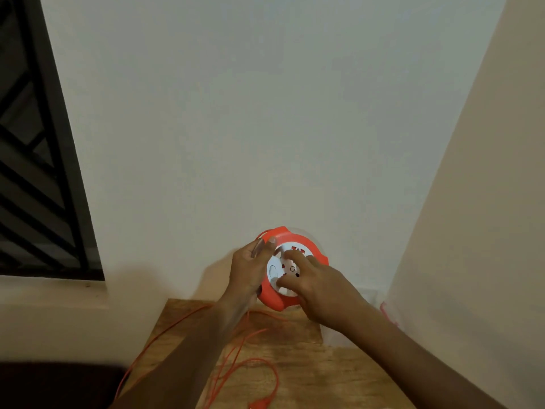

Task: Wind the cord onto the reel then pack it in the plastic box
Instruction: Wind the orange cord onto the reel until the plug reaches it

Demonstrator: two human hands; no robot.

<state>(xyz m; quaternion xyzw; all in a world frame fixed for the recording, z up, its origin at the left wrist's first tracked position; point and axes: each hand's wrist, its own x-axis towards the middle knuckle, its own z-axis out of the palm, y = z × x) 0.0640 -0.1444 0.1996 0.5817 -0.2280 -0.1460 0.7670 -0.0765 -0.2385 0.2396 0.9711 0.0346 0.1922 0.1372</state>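
While we look down from head height toward a pale wall (265, 113), we see two bare hands holding an orange cord reel (287, 302) up in front of that wall, above the far edge of a wooden surface (339, 373). The left hand (250, 270) grips the reel's left rim, its fingers (269, 241) curled over the orange edge. The right hand (318, 286) lies across the reel's white centre disc (272, 271), its fingers (290, 255) bent and spread on the disc; we cannot tell whether they pinch a knob or only press there. Loose orange cord (236, 358) trails from below the reel, loops over the wooden surface and hangs past its left edge. An orange plug (261, 404) lies at the bottom edge of the view. A dark window grille (32, 172) fills the left side. At the right, beside the right forearm, a clear plastic shape with a pink part (386, 314) shows only in part, too blurred for us to name.
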